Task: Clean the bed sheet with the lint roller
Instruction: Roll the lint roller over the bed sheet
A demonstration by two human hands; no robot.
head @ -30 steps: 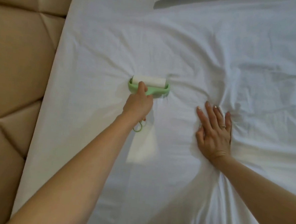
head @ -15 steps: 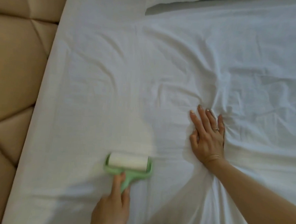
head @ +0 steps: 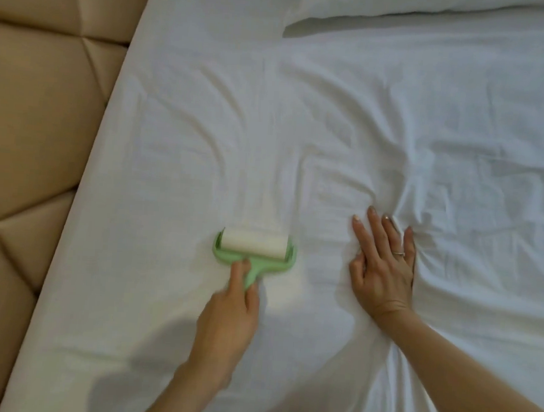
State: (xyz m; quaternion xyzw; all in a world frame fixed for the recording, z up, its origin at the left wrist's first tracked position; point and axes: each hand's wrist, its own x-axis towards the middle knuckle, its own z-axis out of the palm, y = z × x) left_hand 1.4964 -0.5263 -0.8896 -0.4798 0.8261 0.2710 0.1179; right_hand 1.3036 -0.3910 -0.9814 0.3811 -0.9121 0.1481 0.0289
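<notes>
My left hand [head: 228, 318] is wrapped around the green plastic handle [head: 254, 273] of the lint roller [head: 252, 249], index finger stretched up toward the frame. The roller sits on the bed sheet [head: 301, 128] straight ahead of that hand. Its pale sticky roll [head: 253, 244] lies crosswise, left to right, so my next stroke runs away from me into the long soft creases [head: 301, 175] just beyond it. My right hand [head: 384, 273] lies flat with fingers spread, near the roller's right side, pressing the white cotton taut; folds fan out from it. The sheet looks smooth and thin, though my left hand is blurred and I can't tell whether the roll has any lint on it. A tan quilted headboard [head: 39, 128] borders the mattress on my left.
</notes>
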